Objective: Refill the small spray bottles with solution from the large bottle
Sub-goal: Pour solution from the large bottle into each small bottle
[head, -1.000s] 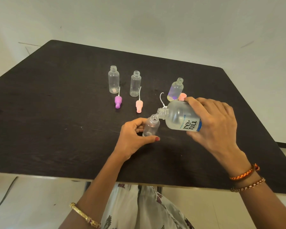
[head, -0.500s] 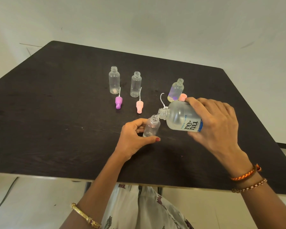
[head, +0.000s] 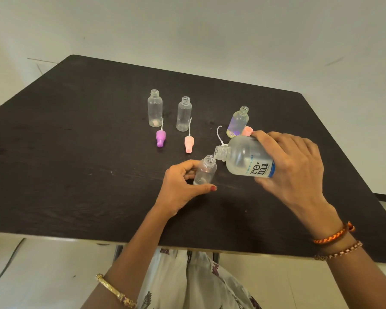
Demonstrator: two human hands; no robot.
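My right hand (head: 294, 166) grips the large clear bottle (head: 245, 160) with a blue-edged label, tipped on its side so its open neck sits over the mouth of a small clear bottle (head: 204, 171). My left hand (head: 181, 186) holds that small bottle upright on the dark table (head: 76, 175) between thumb and fingers. Three more small open bottles stand farther back: one at the left (head: 154, 108), one in the middle (head: 184, 114) and one with a purple and yellow tint (head: 237, 122).
A purple spray cap (head: 160, 138) and a pink spray cap (head: 189, 143) lie on the table, each with a thin dip tube. Another pink cap (head: 247, 131) and a curved white tube (head: 218, 134) show behind the large bottle. The table's near edge lies just above my lap.
The large bottle stays tipped over the small bottle's mouth. Both hands have hardly moved.
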